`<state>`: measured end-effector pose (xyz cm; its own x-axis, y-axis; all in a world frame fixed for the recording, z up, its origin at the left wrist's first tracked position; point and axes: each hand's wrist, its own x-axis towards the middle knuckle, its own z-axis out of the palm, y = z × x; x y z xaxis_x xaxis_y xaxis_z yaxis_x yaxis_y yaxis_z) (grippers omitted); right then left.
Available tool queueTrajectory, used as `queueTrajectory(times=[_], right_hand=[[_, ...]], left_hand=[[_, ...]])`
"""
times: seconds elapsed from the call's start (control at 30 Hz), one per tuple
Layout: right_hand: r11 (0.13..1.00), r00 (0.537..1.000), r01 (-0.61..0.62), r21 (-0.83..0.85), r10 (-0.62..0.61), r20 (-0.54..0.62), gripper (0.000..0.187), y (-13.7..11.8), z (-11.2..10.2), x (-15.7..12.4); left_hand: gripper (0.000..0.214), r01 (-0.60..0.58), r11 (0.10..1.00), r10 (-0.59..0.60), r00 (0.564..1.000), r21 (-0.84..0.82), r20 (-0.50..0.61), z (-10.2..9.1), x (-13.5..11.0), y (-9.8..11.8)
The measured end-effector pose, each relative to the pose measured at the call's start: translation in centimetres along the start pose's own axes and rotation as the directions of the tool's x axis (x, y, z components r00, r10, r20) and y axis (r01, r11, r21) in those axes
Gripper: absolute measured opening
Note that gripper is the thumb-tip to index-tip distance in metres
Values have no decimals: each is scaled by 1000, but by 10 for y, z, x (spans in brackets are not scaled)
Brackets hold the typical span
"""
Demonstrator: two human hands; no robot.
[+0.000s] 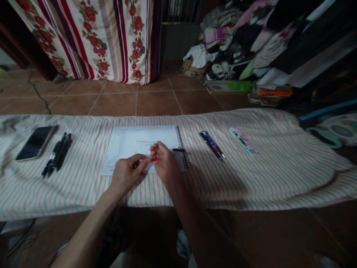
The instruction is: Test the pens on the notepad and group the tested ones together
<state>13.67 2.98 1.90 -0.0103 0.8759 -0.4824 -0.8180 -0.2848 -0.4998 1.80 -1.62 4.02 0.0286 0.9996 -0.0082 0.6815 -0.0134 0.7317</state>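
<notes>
Both my hands meet over the near edge of a spiral notebook (139, 143) lying open on a striped cloth (251, 175). My left hand (126, 173) pinches one end of a pen with a red part (154, 159). My right hand (164, 162) is closed round the pen's other end, whose black tip (178, 150) sticks out to the right over the notebook's spiral. The pen's middle is hidden by my fingers.
A dark phone (35, 142) and several black pens (57, 154) lie at the left. Two pens (212, 145) and a pale pen (242, 141) lie right of the notebook. Beyond are a tiled floor, a floral curtain (106, 37) and piled clothes (245, 37).
</notes>
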Motion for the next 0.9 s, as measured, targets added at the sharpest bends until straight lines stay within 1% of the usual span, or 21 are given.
queueTrajectory(times=[0.1, 0.23, 0.3, 0.47, 0.53, 0.67, 0.73, 0.9], right_hand=[[1000, 1000, 4, -3, -4, 8, 11, 0, -1, 2], [999, 999, 33, -12, -32, 33, 14, -1, -3, 4], [1000, 999, 31, 1, -31, 43, 14, -1, -3, 5], [999, 998, 35, -12, -34, 55, 14, -2, -5, 4], [999, 998, 29, -20, -28, 59, 15, -3, -5, 4], [999, 998, 20, -33, -18, 59, 16, -2, -4, 2], [999, 999, 14, -39, -12, 46, 17, -2, -3, 1], [1000, 1000, 7, -11, -7, 26, 17, -2, -1, 1]], left_hand=[[39, -7, 1000, 6, 1000, 29, 23, 0, 0, 0], [38, -19, 1000, 18, 997, 10, 75, 2, -1, -5], [36, -18, 1000, 20, 995, -18, 100, 3, -1, -7], [32, -6, 988, 30, 987, -153, 159, 7, -2, -8], [31, -12, 989, 39, 982, -146, 184, 7, -3, -6], [34, -35, 996, 53, 969, -77, 240, 6, -2, -1], [35, -42, 997, 55, 969, -60, 243, 7, -2, 2], [36, -18, 999, 24, 981, -32, 191, 12, -2, 7]])
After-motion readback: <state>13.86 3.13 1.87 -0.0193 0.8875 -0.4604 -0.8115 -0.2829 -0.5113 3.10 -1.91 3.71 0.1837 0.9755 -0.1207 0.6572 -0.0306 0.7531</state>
